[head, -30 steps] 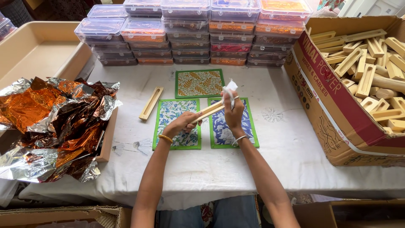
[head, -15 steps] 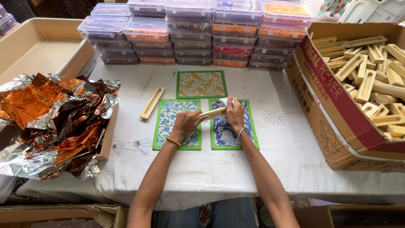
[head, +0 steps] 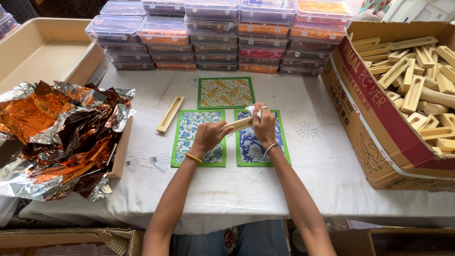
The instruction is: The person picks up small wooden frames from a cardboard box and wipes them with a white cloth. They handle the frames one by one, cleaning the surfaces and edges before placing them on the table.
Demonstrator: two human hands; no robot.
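We are sitting at the table, which is carrying everything else, so we are placing things by it. Along its far edge, stacks of clear plastic boxes are standing in rows. At its right end a big cardboard box is sitting open, filled with wooden pieces. At its left end a heap of crumpled foil is spreading over a shallow tray. In the middle of the table three patterned cards are lying flat: a green and orange card farther from us, a green and blue card nearer on the left, and a blue card nearer on the right. One loose wooden strip is lying just left of them.

Our left hand is gripping a wooden holder by its near end, fingers wrapped shut around it, raising it above the cards at the table's middle. Our right hand is pinching a small white cloth and pressing it against the holder's far end.

To do this rubbing well, we judge that we should be keeping the holder steady and sliding the cloth along its whole length with even pressure. Both forearms are reaching straight out over the table's near edge, wrists converging, the right wrist bent down over the holder.
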